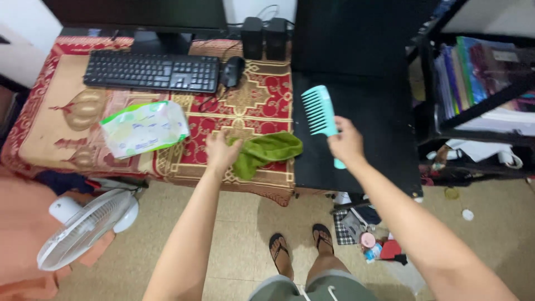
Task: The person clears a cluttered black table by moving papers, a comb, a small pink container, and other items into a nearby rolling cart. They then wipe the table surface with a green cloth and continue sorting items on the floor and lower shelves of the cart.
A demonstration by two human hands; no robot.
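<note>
1. White fan (83,228): stands on the tiled floor at lower left, below the table's front edge, close to an orange cloth at the frame's border.
2. Patterned tablecloth (61,128): red and beige, it covers the table; its front edge hangs just above the floor. Bare cloth lies open left of the packet.
3. Soft packet (146,128): a white and green pouch, roughly rectangular and lying flat, between the black keyboard (151,72) behind and the table's front edge. Its printed label is too small to tell.
4. Left hand (222,150): fingers curled down on the left end of the green cloth (266,150), pinching it. The cloth lies crumpled near the table's front right corner.
5. Black surface (379,128): adjoins the table's right edge, with open room around the comb.
6. Right hand (346,144): closed around the handle of a turquoise wide-toothed comb (319,111), held over the black surface with the teeth toward the left.
7. Black shelf (429,72): at far right, it holds upright coloured folders.
</note>
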